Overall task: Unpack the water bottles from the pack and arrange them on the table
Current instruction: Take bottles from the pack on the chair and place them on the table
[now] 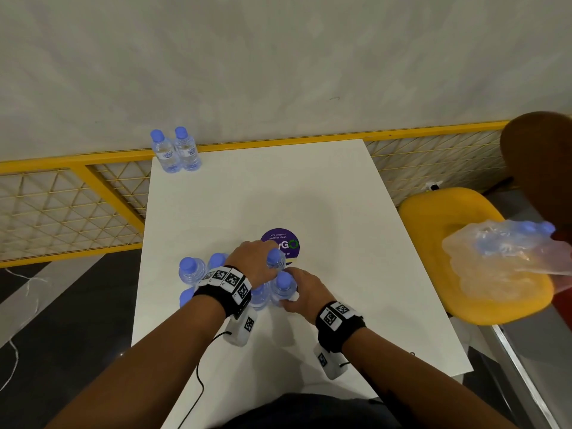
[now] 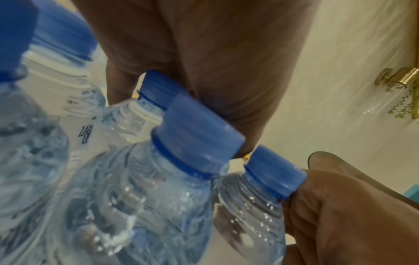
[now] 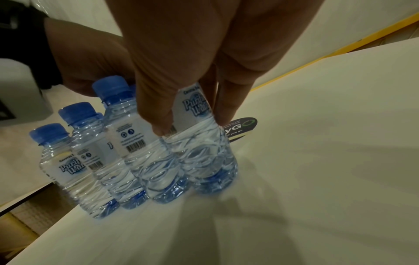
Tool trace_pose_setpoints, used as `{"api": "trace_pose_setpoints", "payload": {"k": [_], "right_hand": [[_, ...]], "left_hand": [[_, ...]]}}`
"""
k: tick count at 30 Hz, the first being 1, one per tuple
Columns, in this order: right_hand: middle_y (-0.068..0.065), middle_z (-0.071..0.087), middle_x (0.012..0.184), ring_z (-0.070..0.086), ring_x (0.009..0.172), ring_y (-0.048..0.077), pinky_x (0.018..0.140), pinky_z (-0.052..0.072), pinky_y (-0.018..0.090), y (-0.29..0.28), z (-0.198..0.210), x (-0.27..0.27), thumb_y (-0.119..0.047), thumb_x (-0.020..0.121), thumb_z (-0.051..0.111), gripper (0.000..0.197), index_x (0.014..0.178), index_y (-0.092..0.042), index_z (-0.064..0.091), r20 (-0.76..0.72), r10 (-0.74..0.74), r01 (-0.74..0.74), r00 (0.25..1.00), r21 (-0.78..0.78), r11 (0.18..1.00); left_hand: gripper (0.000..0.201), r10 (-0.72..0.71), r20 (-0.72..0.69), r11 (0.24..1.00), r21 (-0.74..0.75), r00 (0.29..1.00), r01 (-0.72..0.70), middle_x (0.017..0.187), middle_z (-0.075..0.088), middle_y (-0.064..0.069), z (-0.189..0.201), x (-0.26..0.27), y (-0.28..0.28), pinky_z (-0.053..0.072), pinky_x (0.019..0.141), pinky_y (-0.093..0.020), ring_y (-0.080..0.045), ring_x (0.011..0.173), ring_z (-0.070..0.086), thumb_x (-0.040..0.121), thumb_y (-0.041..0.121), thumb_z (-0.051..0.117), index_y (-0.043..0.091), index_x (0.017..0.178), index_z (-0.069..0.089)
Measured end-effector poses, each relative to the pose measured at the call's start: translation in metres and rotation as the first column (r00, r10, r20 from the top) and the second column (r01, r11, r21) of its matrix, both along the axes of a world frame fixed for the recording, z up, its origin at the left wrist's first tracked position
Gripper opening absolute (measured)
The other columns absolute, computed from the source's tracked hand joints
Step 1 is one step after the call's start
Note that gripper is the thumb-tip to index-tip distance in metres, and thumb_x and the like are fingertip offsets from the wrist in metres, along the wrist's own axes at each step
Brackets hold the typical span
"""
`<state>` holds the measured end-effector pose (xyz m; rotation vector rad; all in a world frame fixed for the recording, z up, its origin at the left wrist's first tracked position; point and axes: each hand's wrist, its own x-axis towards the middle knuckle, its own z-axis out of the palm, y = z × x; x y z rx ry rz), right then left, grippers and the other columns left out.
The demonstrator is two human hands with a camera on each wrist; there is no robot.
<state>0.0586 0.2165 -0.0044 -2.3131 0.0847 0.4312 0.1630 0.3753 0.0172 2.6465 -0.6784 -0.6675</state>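
Head view first: on the white table [image 1: 340, 196] a cluster of loose water bottles [image 1: 192, 270] stands at about 7 o'clock from the purple sticker [image 1: 280, 244], while two placed bottles [image 1: 178, 151] stand side by side at the table's far-left corner, roughly 11 o'clock. The left hand [image 1: 252, 263] curls over the top of one bottle at the cluster's far edge; the right hand [image 1: 301, 292] wraps the near bottle [image 1: 283, 289] just beside it, at 5 o'clock from the left. On the yellow chair [image 1: 433, 209] at 3 o'clock lies the crumpled plastic wrap [image 1: 495, 267], with a few blue caps showing through it. Left wrist view: the fingers [image 2: 226, 71] close over a blue cap [image 2: 158, 89], with other caps crowded close around. Right wrist view: the thumb and fingers [image 3: 158, 107] pinch a labelled bottle [image 3: 199, 143] about its middle, its base on the table or nearly so; I cannot tell which. My judgement is that the step in hand is picking one bottle per hand from the cluster. The next move calls for a straight lift clear of the neighbours, then setting both down beside the far pair, in line with it.
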Motion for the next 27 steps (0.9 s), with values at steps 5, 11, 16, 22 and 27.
{"api": "trace_pose_setpoints", "payload": {"k": [5,11,16,22,27], "right_hand": [[0.006,0.066,0.116,0.062,0.102,0.025,0.093,0.051,0.039,-0.003,-0.002,-0.001,-0.028,0.078,0.078,0.049,0.119,-0.014,0.057,-0.006,0.031,-0.031,0.999,-0.009,0.999],[0.001,0.055,0.132,0.055,0.116,0.018,0.105,0.044,0.034,-0.031,0.003,-0.012,-0.043,0.073,0.082,0.074,0.135,-0.018,0.050,-0.018,0.029,-0.029,0.999,-0.006,1.000],[-0.005,0.058,0.124,0.060,0.107,0.008,0.092,0.054,0.027,-0.116,0.002,-0.056,-0.038,0.068,0.087,0.066,0.125,-0.021,0.058,0.014,-0.213,0.209,0.977,0.141,0.968],[-0.008,0.067,0.108,0.066,0.099,0.007,0.079,0.057,0.023,-0.268,0.009,-0.128,-0.027,0.082,0.077,0.030,0.110,-0.024,0.066,0.039,-0.600,0.586,0.799,0.169,0.792],[-0.006,0.069,0.105,0.067,0.096,0.010,0.068,0.050,0.020,-0.397,0.018,-0.183,-0.024,0.089,0.070,0.020,0.109,-0.024,0.066,0.040,-0.808,0.800,0.587,0.119,0.588]], "left_hand": [[0.029,-0.005,-0.032,1.000,0.004,0.999,0.005,0.091,0.063,0.010,0.004,-0.003,0.001,0.050,0.076,-0.037,-0.023,0.085,0.060,0.076,0.047,0.061,0.036,0.102,0.052],[0.078,0.069,-0.083,0.995,-0.064,0.994,-0.074,0.131,0.060,0.002,0.028,0.000,0.003,0.050,0.099,-0.044,-0.024,0.116,0.059,0.071,0.052,0.061,0.034,0.144,0.042],[0.054,0.072,0.043,0.974,-0.220,0.996,-0.061,0.125,0.060,0.004,0.060,-0.014,-0.049,0.050,0.099,-0.041,-0.021,0.115,0.057,0.079,0.038,0.064,0.030,0.132,0.057],[0.031,-0.172,0.017,0.893,-0.419,0.985,0.164,0.111,0.068,0.007,0.073,-0.065,-0.201,0.051,0.092,-0.033,-0.010,0.101,0.062,0.087,0.033,0.063,0.024,0.116,0.070],[0.026,-0.434,-0.114,0.850,-0.381,0.894,0.364,0.110,0.070,0.004,0.063,-0.118,-0.341,0.053,0.091,-0.028,-0.008,0.099,0.064,0.090,0.024,0.068,0.020,0.115,0.071]]}}
